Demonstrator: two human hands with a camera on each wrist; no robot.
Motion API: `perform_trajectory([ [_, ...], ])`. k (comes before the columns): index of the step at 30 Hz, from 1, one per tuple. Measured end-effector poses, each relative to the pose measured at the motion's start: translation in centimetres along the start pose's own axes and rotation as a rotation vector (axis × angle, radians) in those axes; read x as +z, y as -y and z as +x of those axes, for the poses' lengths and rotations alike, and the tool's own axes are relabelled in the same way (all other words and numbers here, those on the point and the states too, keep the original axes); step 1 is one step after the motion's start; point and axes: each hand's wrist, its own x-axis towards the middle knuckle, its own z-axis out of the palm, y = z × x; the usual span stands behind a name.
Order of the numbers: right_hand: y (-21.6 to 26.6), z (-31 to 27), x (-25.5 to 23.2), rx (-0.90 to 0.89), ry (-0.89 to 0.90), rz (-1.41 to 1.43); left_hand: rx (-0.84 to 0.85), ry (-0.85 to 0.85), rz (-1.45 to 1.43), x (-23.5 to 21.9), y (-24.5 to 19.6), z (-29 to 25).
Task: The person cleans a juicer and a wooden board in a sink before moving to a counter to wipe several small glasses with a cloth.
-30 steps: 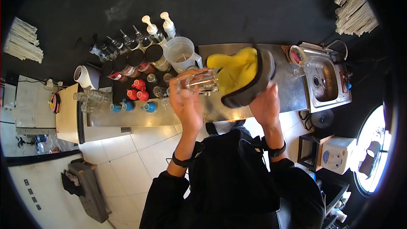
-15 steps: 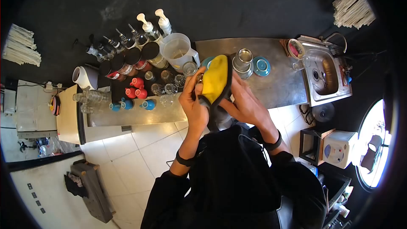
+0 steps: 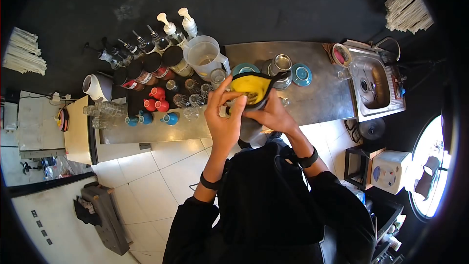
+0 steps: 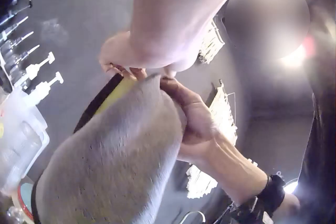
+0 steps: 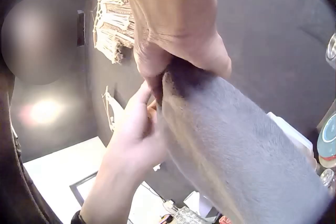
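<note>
Both hands meet at a two-sided microfiber cloth, held over the counter's front edge. Its yellow face [image 3: 251, 85] turns upward in the head view, edged in black. The grey side [image 4: 115, 155] hangs down and fills much of both wrist views. My left hand [image 3: 222, 117] pinches the cloth's near left edge with thumb and fingers. From the right, my right hand [image 3: 273, 116] grips the bunched cloth from below, its fingers partly hidden by the folds. A dark patch shows within the yellow fold; I cannot tell if the drinking glass is inside.
A clear pitcher [image 3: 202, 54], lidded jars [image 3: 176, 61] and pump bottles [image 3: 170, 27] line the counter's back left. Red cups [image 3: 157, 99], blue cups [image 3: 170, 119] and several glasses stand nearer. Teal saucer-like discs [image 3: 301, 76] flank stacked vessels [image 3: 282, 63]. The sink [image 3: 373, 93] is right.
The glass in my left hand has gone out of sight as the hands came together. The cloth moved left and folded down between both hands, then its yellow face opened upward.
</note>
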Motion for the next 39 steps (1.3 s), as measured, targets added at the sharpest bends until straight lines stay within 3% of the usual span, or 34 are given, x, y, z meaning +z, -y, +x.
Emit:
perform_trajectory([
  [2,0.9,0.0,0.4,0.059,-0.182,0.279,-0.022,-0.055,-0.094,0.3,0.8,-0.4],
  [4,1.2,-0.3,-0.1,0.106,-0.237,0.393,-0.203,-0.148,-0.334,0.3,2.3,0.0],
  [5,0.7,-0.6,-0.2,0.142,-0.264,0.560,-0.322,-0.076,-0.432,-0.2,3.5,0.1],
  [6,0.0,-0.8,-0.2,0.178,-0.288,0.728,-0.322,-0.079,-0.430,-0.2,5.6,-0.5],
  [8,-0.2,-0.8,-0.1,0.176,-0.277,0.817,-0.473,0.172,-0.370,0.0,8.6,-1.4],
  [9,0.1,-0.7,-0.1,0.183,-0.291,0.872,-0.469,0.168,-0.370,0.1,9.0,-1.7],
  [11,1.0,-0.5,0.1,0.169,-0.328,0.918,-0.360,0.593,-0.089,0.4,8.4,-2.2],
  [12,1.1,-0.3,0.0,0.164,-0.331,0.915,-0.356,0.597,-0.091,0.6,8.4,-2.8],
  [14,1.2,-0.3,0.0,0.106,-0.358,0.776,-0.491,0.428,-0.557,0.9,9.4,-5.2],
  [15,1.0,-0.2,0.2,0.112,-0.364,0.775,-0.221,0.543,-0.092,0.2,11.2,-6.2],
  [16,0.7,0.0,0.5,0.071,-0.403,0.599,-0.229,0.543,-0.094,0.2,11.5,-6.6],
  [18,0.2,0.4,1.5,-0.009,-0.461,0.245,-0.099,0.328,-0.224,0.3,12.0,-7.2],
  [19,0.0,0.4,2.0,0.013,-0.408,0.240,0.071,0.421,0.143,-0.4,4.9,-4.6],
  [20,0.4,0.3,3.0,0.025,-0.387,0.192,-0.316,0.202,-0.368,1.6,11.0,-5.8],
  [22,-1.5,0.8,4.5,-0.142,-0.388,-0.062,-0.550,-0.081,-0.950,3.2,4.8,-4.2],
  [23,-2.3,1.2,5.0,-0.255,-0.435,-0.218,-0.466,-0.078,-0.849,3.4,4.9,-4.2],
  [26,-2.5,1.1,5.7,-0.117,-0.418,-0.108,-0.586,-0.206,-0.769,3.6,5.8,-4.1],
  [27,-2.6,1.1,5.9,-0.074,-0.426,-0.089,-0.604,-0.194,-0.877,3.3,5.8,-4.4],
  [32,-3.1,1.2,6.1,-0.163,-0.462,-0.006,-0.609,-0.233,-0.812,2.7,5.3,-4.0],
  [34,-2.4,1.0,6.5,-0.100,-0.421,-0.080,-0.407,-0.161,-0.304,1.9,6.5,-4.0],
  [35,-2.9,1.0,6.4,-0.145,-0.361,-0.174,-0.309,-0.149,-0.146,1.5,5.0,-3.4],
  [36,-3.2,1.0,6.2,-0.141,-0.363,-0.174,-0.349,-0.345,-0.474,1.3,9.3,-3.4],
  [39,-3.7,0.4,5.3,-0.272,-0.156,-0.367,-0.282,-0.476,-0.525,0.0,6.4,-1.4],
])
